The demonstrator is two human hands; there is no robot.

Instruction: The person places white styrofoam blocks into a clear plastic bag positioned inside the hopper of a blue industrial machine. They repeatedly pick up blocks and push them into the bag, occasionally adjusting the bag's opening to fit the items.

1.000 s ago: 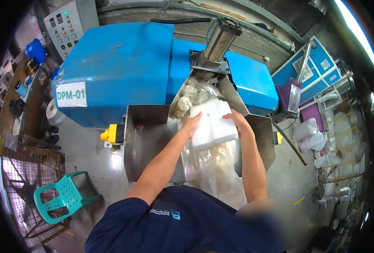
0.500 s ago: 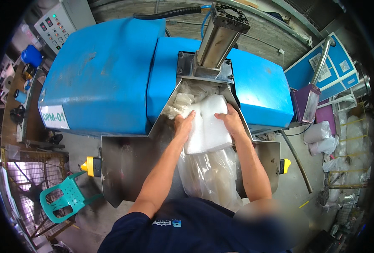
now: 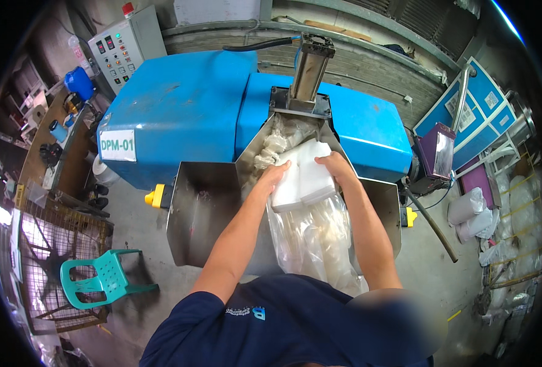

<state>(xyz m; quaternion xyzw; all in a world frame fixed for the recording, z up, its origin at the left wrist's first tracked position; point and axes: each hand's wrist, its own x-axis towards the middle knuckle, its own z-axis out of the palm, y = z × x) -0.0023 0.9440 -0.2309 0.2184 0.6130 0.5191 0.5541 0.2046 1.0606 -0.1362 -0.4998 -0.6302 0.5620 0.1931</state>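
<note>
Between my two hands is a white, soft-looking folded foam bundle (image 3: 317,182) with a crease or gap down its middle. My left hand (image 3: 276,176) grips its left side, thumb on top and fingers mostly hidden. On the right side, my right hand (image 3: 338,167) holds it the same way. The bundle is over a metal hopper (image 3: 200,205), at the mouth of its narrow upper chute. Clear plastic film (image 3: 311,235) lies beneath the bundle and runs toward my body. Crumpled, yellowish-white plastic (image 3: 271,150) sits in the chute just beyond my left hand.
A blue machine (image 3: 179,101) with an upright metal cylinder (image 3: 311,76) stands behind the hopper. Yellow-and-black buttons (image 3: 156,196) flank the hopper. A green plastic chair (image 3: 103,278) is at left; wrapped white rolls (image 3: 467,208) and a leaning pole (image 3: 433,223) are at right.
My view has tilted up and shifted, so the machine appears lower and smaller. The bundle, still in both hands, has parted along its middle, its right half now angled against the left.
</note>
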